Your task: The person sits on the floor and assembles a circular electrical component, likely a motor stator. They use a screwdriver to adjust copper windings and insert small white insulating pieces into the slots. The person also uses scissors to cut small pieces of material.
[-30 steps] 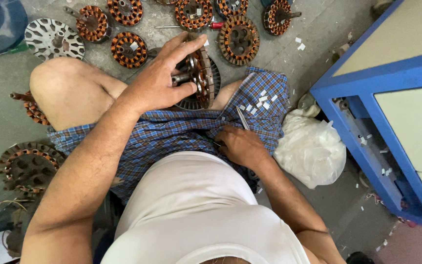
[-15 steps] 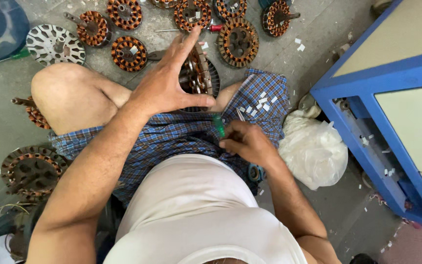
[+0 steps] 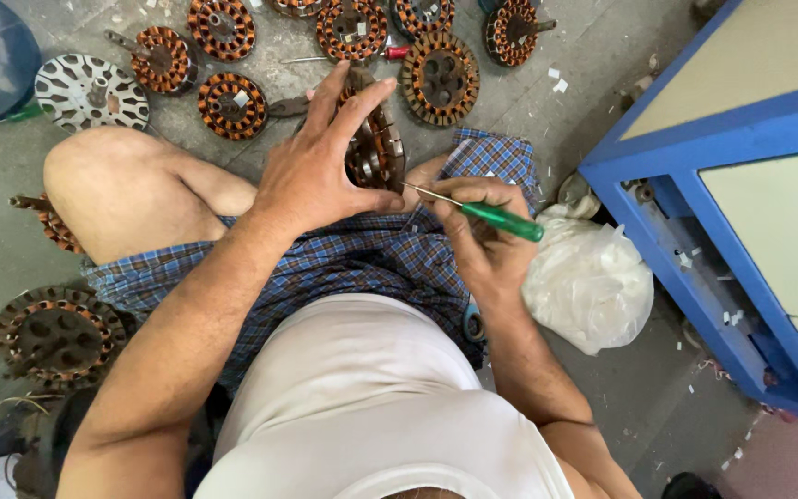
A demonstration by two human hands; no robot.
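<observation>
Gripping round copper-wound stator [image 3: 376, 148], left hand [image 3: 311, 176]; right hand [image 3: 487, 245] pinching screwdriver [image 3: 482, 213] (green handle).

A grey concrete floor [image 3: 593, 65] is seen, littered with small white scraps [image 3: 558, 79]. A blue-framed cabinet [image 3: 741, 129] with pale panels is set at the right. Copper-wound stators [image 3: 233, 105] are scattered over the floor, and a white plastic bag [image 3: 593, 282] is lying beside the cabinet. Even daylight is cast throughout.

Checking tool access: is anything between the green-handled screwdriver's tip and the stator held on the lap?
Nothing visible. The right hand points the screwdriver at the stator; the left hand grips the stator's other side, off that path.
</observation>
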